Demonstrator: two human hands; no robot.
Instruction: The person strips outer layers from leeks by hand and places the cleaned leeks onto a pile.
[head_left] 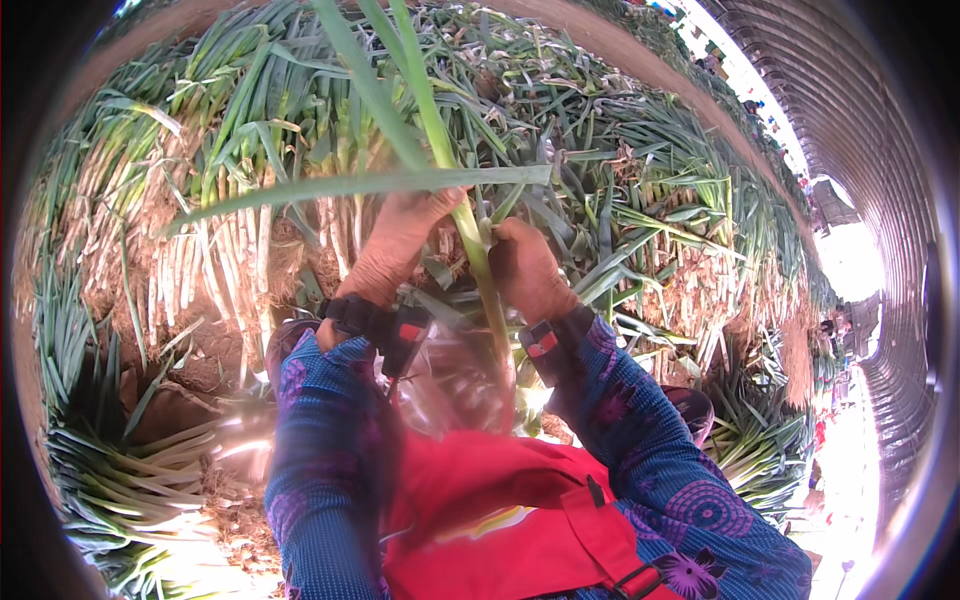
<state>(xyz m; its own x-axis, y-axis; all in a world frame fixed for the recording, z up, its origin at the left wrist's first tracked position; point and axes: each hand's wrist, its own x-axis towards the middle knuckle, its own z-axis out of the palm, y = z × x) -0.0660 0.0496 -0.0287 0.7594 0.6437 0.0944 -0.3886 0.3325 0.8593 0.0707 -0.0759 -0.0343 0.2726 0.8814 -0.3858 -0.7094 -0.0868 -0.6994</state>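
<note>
- Over on the left, a thick bank of green onions (190, 265) leans in rows, pale stems and roots toward the person, green leaves away.
- Below that bank, more onions lie in a loose pile (140, 470), white ends pointing inward, beside dry scraps (240, 520) on the ground.
- The left sleeve (320, 460), blue with purple patterns, comes up from the lower edge to a black wrist strap (358, 318).
- The left hand (400, 235) is closed, fingers curled in against one long stalk, holding it near where the leaves split.
- That stalk (472, 240) is in front of the person's chest, between the two hands, leaning a little; its leaves rise out the top, and one long blade (330, 188) crosses sideways above the hands. Its lower end is blurred against the red apron (480, 540).
- The right hand (530, 268) is just beside the stalk, fingers bent well in; I can't tell whether it pinches a bit of leaf.
- A second strap (548, 350) circles the right wrist.
- Off to the right, another heap of onions (690, 280) spreads out, and past it a ribbed, curved roof (870, 110) arches over a glaring opening (852, 262).
</note>
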